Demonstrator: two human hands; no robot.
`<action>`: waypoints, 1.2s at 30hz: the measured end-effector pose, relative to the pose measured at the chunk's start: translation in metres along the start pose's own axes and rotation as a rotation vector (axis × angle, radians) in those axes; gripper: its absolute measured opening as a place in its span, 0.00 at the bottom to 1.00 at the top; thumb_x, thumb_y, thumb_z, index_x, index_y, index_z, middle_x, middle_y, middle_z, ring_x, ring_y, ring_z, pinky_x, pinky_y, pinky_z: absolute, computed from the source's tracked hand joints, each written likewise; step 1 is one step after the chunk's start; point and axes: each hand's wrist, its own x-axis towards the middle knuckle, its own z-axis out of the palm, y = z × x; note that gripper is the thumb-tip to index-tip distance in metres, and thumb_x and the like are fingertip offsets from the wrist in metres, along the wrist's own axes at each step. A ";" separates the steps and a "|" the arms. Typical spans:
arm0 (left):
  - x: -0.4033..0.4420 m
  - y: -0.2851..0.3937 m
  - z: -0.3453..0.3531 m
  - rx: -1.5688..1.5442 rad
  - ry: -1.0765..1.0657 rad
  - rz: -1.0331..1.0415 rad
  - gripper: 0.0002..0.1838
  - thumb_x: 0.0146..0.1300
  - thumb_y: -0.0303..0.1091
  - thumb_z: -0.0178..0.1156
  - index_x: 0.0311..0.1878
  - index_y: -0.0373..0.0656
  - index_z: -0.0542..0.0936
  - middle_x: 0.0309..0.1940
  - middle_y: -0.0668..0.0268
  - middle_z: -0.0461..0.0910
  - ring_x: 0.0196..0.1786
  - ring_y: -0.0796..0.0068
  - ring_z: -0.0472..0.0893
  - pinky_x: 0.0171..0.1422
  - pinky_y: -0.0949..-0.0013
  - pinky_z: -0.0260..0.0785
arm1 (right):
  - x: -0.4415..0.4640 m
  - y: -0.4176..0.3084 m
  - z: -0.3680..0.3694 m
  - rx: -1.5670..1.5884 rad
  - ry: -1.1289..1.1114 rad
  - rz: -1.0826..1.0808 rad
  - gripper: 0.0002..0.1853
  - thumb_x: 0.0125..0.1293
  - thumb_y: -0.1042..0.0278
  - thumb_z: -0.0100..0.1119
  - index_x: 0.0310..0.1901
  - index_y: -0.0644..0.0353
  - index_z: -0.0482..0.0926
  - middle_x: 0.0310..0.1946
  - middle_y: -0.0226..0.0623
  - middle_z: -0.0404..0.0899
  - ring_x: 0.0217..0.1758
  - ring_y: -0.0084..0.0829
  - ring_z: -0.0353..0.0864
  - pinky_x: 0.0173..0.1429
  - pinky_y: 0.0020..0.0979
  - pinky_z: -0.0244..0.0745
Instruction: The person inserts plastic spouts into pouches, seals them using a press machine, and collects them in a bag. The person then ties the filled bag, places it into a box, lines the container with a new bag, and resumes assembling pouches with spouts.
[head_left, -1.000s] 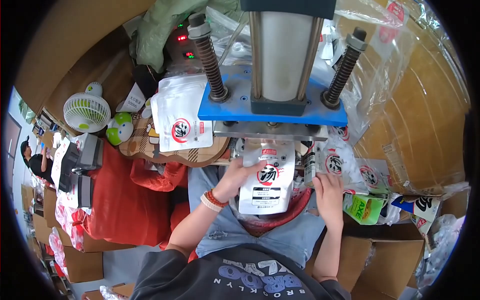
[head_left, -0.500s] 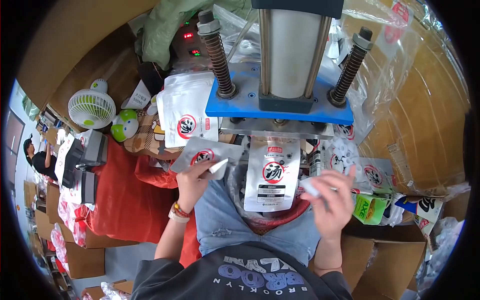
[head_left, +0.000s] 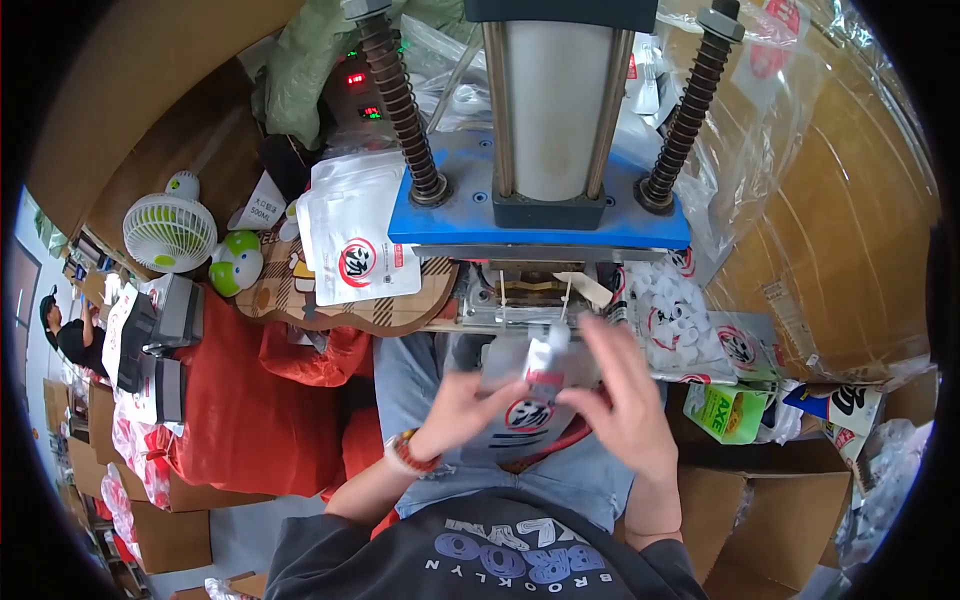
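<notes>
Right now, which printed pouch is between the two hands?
The blurred pouch over the lap; the stacked pouches lie on the patterned board, others beyond the right hand.

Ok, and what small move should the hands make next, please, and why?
Probably ease the pouch forward to the pins, using the left hand and right hand: it lies between both hands, with its printed face up, nearer the body than the pins.
</notes>
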 end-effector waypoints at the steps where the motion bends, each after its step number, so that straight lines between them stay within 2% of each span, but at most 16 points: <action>1: 0.015 -0.014 0.010 -0.254 0.068 -0.071 0.13 0.68 0.37 0.64 0.46 0.37 0.86 0.28 0.67 0.86 0.29 0.88 0.81 0.30 0.76 0.70 | -0.002 0.008 -0.004 0.010 0.062 0.041 0.26 0.61 0.70 0.67 0.60 0.67 0.76 0.56 0.49 0.78 0.59 0.47 0.76 0.70 0.43 0.64; 5: 0.061 -0.012 0.008 -0.892 0.149 -0.261 0.14 0.67 0.33 0.64 0.49 0.31 0.82 0.40 0.61 0.86 0.37 0.78 0.84 0.43 0.72 0.78 | -0.021 0.040 -0.031 -0.160 0.212 0.224 0.18 0.69 0.71 0.58 0.59 0.67 0.75 0.56 0.51 0.77 0.61 0.50 0.74 0.65 0.44 0.68; 7: 0.071 -0.016 0.005 -0.880 0.126 -0.261 0.15 0.67 0.32 0.64 0.50 0.30 0.81 0.41 0.60 0.86 0.39 0.76 0.85 0.45 0.70 0.78 | -0.030 0.080 -0.017 -0.803 0.151 0.367 0.15 0.73 0.67 0.52 0.53 0.68 0.78 0.50 0.52 0.79 0.56 0.52 0.76 0.62 0.46 0.68; 8: 0.074 -0.018 0.006 -0.872 0.139 -0.278 0.15 0.67 0.33 0.64 0.50 0.30 0.81 0.41 0.60 0.86 0.40 0.76 0.85 0.45 0.70 0.78 | -0.042 0.101 -0.007 -0.760 0.020 0.402 0.17 0.74 0.62 0.48 0.50 0.68 0.78 0.45 0.52 0.79 0.53 0.53 0.75 0.59 0.48 0.68; 11: 0.077 -0.026 0.005 -0.918 0.176 -0.298 0.17 0.66 0.35 0.66 0.50 0.29 0.81 0.38 0.63 0.85 0.40 0.79 0.84 0.45 0.72 0.77 | -0.053 0.090 -0.008 -0.507 -0.119 0.440 0.16 0.74 0.62 0.49 0.49 0.68 0.78 0.45 0.51 0.79 0.52 0.51 0.75 0.57 0.46 0.67; 14: 0.071 -0.035 -0.037 -0.379 0.103 -0.280 0.27 0.66 0.48 0.66 0.54 0.31 0.80 0.34 0.69 0.84 0.37 0.81 0.81 0.43 0.75 0.75 | -0.057 0.096 -0.016 -0.388 -0.119 0.344 0.15 0.72 0.63 0.54 0.47 0.68 0.78 0.40 0.49 0.80 0.45 0.49 0.76 0.55 0.43 0.67; 16: 0.069 -0.070 -0.071 -0.192 0.495 -0.097 0.35 0.63 0.56 0.66 0.63 0.37 0.75 0.49 0.61 0.84 0.52 0.69 0.82 0.58 0.61 0.73 | -0.053 0.098 -0.016 -0.294 -0.095 0.320 0.15 0.71 0.62 0.56 0.46 0.68 0.78 0.38 0.48 0.80 0.43 0.49 0.77 0.54 0.43 0.68; 18: 0.059 -0.097 -0.100 1.223 0.730 0.009 0.44 0.58 0.58 0.68 0.71 0.43 0.67 0.68 0.54 0.70 0.70 0.58 0.70 0.73 0.43 0.56 | -0.052 0.099 -0.007 -0.278 -0.039 0.423 0.15 0.68 0.62 0.61 0.44 0.68 0.80 0.39 0.48 0.81 0.41 0.42 0.80 0.50 0.38 0.70; 19: 0.050 -0.130 -0.105 0.976 0.484 -0.089 0.48 0.54 0.57 0.69 0.75 0.49 0.61 0.78 0.55 0.54 0.79 0.56 0.55 0.77 0.33 0.39 | -0.051 0.101 -0.006 -0.276 -0.039 0.421 0.15 0.68 0.62 0.61 0.44 0.68 0.80 0.39 0.48 0.81 0.41 0.42 0.80 0.50 0.38 0.70; 21: 0.023 -0.121 -0.098 0.969 0.335 0.088 0.47 0.54 0.49 0.71 0.76 0.50 0.61 0.75 0.56 0.59 0.76 0.55 0.60 0.77 0.40 0.47 | -0.042 0.106 -0.007 -0.052 0.094 0.606 0.14 0.64 0.66 0.65 0.45 0.70 0.81 0.40 0.47 0.82 0.41 0.34 0.80 0.47 0.33 0.72; 22: 0.015 -0.129 -0.099 0.870 0.431 0.220 0.35 0.55 0.36 0.69 0.69 0.50 0.72 0.65 0.56 0.74 0.66 0.56 0.75 0.69 0.55 0.66 | -0.037 0.099 -0.008 -0.050 0.098 0.607 0.14 0.64 0.66 0.65 0.45 0.70 0.81 0.40 0.47 0.82 0.41 0.34 0.80 0.47 0.33 0.72; 25: -0.006 -0.109 -0.090 0.548 0.622 0.071 0.14 0.52 0.20 0.64 0.41 0.44 0.88 0.37 0.60 0.87 0.37 0.64 0.87 0.40 0.71 0.79 | -0.015 0.039 -0.022 -0.090 0.310 0.294 0.16 0.60 0.75 0.67 0.50 0.68 0.82 0.39 0.42 0.82 0.41 0.33 0.78 0.51 0.33 0.73; 27: -0.014 -0.061 -0.076 0.502 0.662 0.177 0.15 0.51 0.16 0.63 0.42 0.41 0.87 0.39 0.59 0.87 0.40 0.63 0.87 0.44 0.70 0.79 | -0.012 0.016 -0.016 -0.202 0.268 -0.010 0.18 0.55 0.76 0.71 0.49 0.66 0.83 0.41 0.41 0.82 0.41 0.34 0.79 0.54 0.36 0.73; 30: -0.021 -0.020 -0.048 0.520 0.638 0.369 0.20 0.44 0.12 0.61 0.41 0.42 0.87 0.39 0.61 0.87 0.46 0.62 0.87 0.47 0.67 0.80 | -0.003 -0.004 0.015 -0.273 0.074 -0.225 0.21 0.51 0.74 0.73 0.49 0.64 0.82 0.35 0.38 0.78 0.41 0.39 0.77 0.57 0.42 0.73; 34: -0.032 0.017 -0.042 0.693 0.409 0.636 0.20 0.45 0.20 0.64 0.45 0.41 0.85 0.43 0.65 0.87 0.46 0.67 0.87 0.46 0.67 0.81 | 0.001 -0.026 0.011 -0.176 -0.168 -0.360 0.21 0.51 0.69 0.73 0.48 0.65 0.82 0.30 0.34 0.74 0.36 0.38 0.75 0.54 0.40 0.74; 36: -0.041 0.043 -0.042 0.566 0.336 0.683 0.16 0.46 0.20 0.65 0.42 0.41 0.87 0.38 0.64 0.87 0.41 0.64 0.88 0.41 0.67 0.82 | -0.004 -0.040 -0.012 -0.018 -0.187 -0.362 0.21 0.52 0.67 0.72 0.48 0.64 0.83 0.27 0.34 0.71 0.33 0.38 0.73 0.50 0.40 0.73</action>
